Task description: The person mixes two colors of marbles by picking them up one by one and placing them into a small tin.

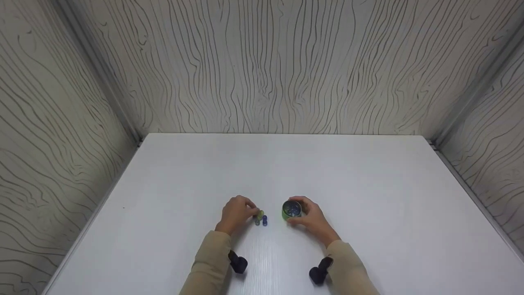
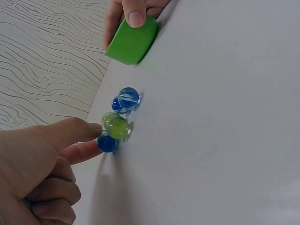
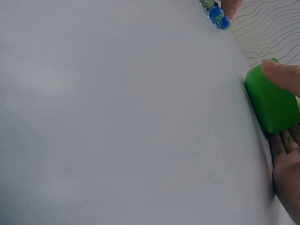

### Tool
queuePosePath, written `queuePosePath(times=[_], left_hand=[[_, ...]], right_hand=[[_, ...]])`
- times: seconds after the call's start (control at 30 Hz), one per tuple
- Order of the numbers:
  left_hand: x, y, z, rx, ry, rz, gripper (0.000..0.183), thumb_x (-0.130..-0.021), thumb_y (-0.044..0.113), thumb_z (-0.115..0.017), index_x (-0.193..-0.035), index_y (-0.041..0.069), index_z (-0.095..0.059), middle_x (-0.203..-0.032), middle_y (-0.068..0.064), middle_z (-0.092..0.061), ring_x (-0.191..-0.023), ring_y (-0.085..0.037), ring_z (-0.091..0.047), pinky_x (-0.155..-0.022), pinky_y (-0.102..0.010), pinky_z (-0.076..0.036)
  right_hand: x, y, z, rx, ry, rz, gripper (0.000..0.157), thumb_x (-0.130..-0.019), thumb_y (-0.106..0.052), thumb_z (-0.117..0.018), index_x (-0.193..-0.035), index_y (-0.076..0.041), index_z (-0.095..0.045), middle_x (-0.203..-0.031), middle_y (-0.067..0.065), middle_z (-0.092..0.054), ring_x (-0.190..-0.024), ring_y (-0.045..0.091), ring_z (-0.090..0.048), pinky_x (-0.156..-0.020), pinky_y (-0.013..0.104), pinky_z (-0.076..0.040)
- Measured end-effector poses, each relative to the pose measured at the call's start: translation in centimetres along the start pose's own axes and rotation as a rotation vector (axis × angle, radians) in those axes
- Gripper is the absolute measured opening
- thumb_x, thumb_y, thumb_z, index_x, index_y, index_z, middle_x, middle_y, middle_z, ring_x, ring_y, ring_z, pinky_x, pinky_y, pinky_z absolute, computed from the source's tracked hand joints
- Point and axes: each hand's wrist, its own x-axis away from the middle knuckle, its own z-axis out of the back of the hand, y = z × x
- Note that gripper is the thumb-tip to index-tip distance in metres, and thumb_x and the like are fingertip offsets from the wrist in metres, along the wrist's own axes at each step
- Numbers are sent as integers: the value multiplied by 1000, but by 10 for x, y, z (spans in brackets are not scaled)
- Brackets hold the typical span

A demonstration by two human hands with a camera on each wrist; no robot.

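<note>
Loose marbles (image 2: 117, 128) left, cup (image 2: 133, 43) right; rolling looks the main risk.
The left hand (image 1: 236, 213) has thumb and forefinger at a blue marble; whether they pinch it I cannot tell; the marbles lie bunched on the table (image 1: 352, 172), so a nudge could scatter them, and a slick one could slip away; to their right the cup stands mouth up, seemingly with more marbles inside; the right hand (image 1: 312, 217) grips its wall; a careless tilt could spill them.
</note>
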Motion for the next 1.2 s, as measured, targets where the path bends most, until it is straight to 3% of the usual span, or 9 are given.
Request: queuePosePath(times=[0.73, 1.2], left_hand=[[0, 0, -1, 14, 12, 8, 18, -84, 24, -71, -90, 7, -76, -106, -12, -73, -109, -31, -65, -96, -45, -49], [2, 8, 2, 4, 20, 27, 19, -85, 25, -71, -92, 8, -74, -108, -11, -70, -110, -30, -62, -100, -46, -46]], right_hand=[[0, -1, 0, 19, 12, 24, 63, -72, -8, -81, -128, -2, -54, -135, 18, -56, -137, 37, -44, -118, 50, -26], [1, -1, 0, 15, 16, 22, 62, -72, -6, -81, -128, -1, -54, -135, 19, -56, -137, 38, -43, -118, 51, -26]])
